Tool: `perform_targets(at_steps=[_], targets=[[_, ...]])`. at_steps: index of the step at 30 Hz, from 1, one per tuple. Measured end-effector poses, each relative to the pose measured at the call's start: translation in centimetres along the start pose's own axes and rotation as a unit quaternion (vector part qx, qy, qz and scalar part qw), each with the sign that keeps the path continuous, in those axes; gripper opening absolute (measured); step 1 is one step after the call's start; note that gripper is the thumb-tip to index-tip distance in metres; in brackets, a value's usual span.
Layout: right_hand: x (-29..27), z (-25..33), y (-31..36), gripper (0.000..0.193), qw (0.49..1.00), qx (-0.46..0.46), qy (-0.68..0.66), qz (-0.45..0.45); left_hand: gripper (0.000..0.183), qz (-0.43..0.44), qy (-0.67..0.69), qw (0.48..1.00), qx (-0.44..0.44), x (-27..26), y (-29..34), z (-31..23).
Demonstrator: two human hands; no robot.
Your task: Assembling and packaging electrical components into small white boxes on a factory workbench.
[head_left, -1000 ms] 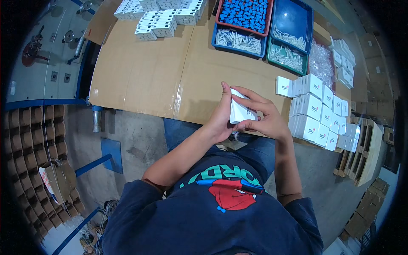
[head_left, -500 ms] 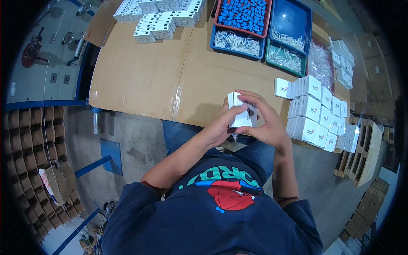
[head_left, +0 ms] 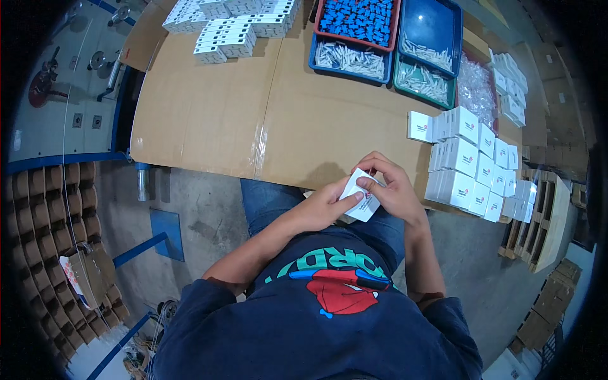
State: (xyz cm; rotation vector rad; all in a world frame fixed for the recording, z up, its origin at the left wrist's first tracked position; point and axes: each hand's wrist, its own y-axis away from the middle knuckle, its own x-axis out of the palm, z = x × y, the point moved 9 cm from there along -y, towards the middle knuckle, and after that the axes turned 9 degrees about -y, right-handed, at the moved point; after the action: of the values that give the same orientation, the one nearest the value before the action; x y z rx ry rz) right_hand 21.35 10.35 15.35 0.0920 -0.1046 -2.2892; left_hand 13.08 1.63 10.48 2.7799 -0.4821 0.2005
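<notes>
Between both hands I hold a small white box (head_left: 361,209) with a small red mark, tilted, just off the near edge of the table. My left hand (head_left: 329,204) grips its left side, thumb lying across the printed face. From the right, my right hand (head_left: 396,193) holds the upper part, its thumb pressed on the face and its fingers curled behind. The fingers at the back of the box are partly hidden. Rows of similar white boxes (head_left: 460,155) stand stacked on the table to the right of my right hand.
The cardboard-covered table (head_left: 209,120) stretches ahead. White stacked pieces with dark squares (head_left: 225,41) sit far left. A red tray (head_left: 322,31) of blue parts, plus blue (head_left: 313,62) and green trays (head_left: 398,87) of white sticks, stand at the back. Clear plastic bags (head_left: 476,92) lie beside them.
The white box has been turned and tilted so its printed face shows upward. Both hands have moved slightly lower, toward my body, still gripping it.
</notes>
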Motion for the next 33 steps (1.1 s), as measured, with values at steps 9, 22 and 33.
perform_targets(at_steps=[9, 22, 33], targets=[[-0.7, -0.6, 0.0, 0.017, 0.998, 0.034, 0.043, -0.008, 0.041, 0.008, 0.015, 1.000, -0.007, -0.2, -0.7, 1.7], [-0.3, -6.1, 2.2, 0.031, 0.945, 0.088, -0.245, -0.198, 0.034, -0.232, 0.308, 0.922, 0.041, -4.3, -1.0, 1.6], [-1.0, -1.2, 1.9, 0.029, 0.973, -0.085, -0.141, -0.164, 0.042, -0.213, 0.072, 0.965, 0.136, -4.4, 0.6, -2.1]])
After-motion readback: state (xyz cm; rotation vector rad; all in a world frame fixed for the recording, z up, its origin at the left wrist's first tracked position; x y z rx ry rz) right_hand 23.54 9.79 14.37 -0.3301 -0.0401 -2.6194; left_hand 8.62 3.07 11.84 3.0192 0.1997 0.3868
